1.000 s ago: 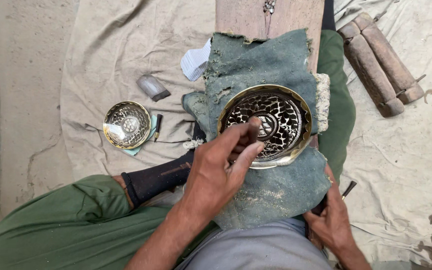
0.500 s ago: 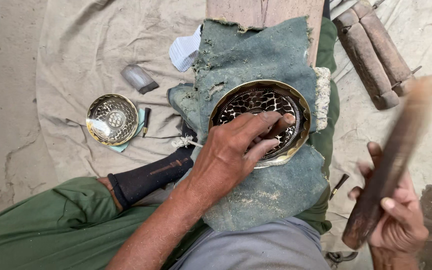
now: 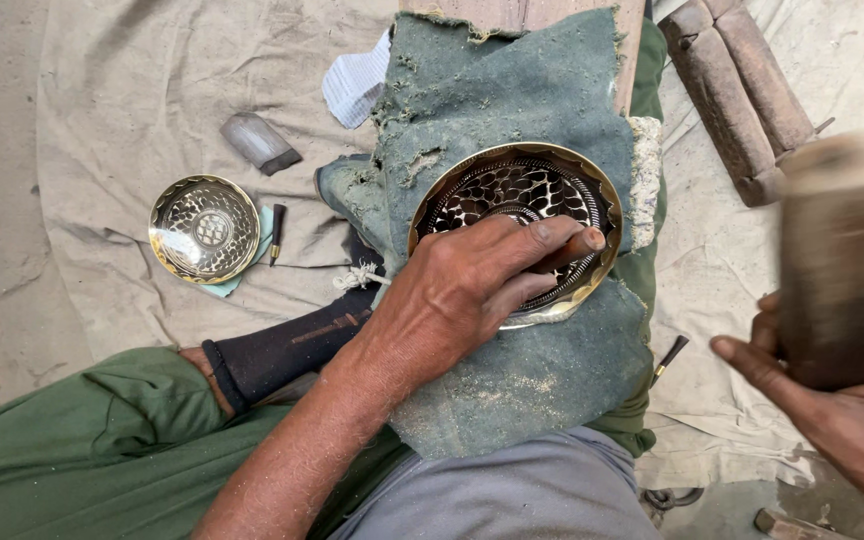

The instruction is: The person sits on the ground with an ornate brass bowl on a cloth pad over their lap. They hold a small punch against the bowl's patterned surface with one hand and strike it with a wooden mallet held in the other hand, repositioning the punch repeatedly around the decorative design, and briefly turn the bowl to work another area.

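Note:
A round brass plate (image 3: 512, 190) with a dark pierced pattern lies on a frayed green cloth (image 3: 512, 90) over my lap. My left hand (image 3: 462, 295) rests across the plate's near half, fingers pinching a small brown punch (image 3: 570, 250) against the plate's right inner rim. My right hand (image 3: 837, 425) is at the right edge, wrapped around a thick wooden mallet (image 3: 837, 260). The mallet stands raised beside the plate and is blurred by motion.
A smaller brass bowl (image 3: 204, 228) sits on the tan sheet (image 3: 122, 90) at left, with a short chisel (image 3: 277, 232) beside it. A grey metal block (image 3: 259, 142) and folded white paper (image 3: 355, 85) lie behind. Wooden sticks (image 3: 742, 95) lie upper right; another chisel (image 3: 669, 355) is by my leg.
My right hand came up from beside my lap with the mallet and now holds it raised at the right. My left hand slid right, toward the plate's right rim.

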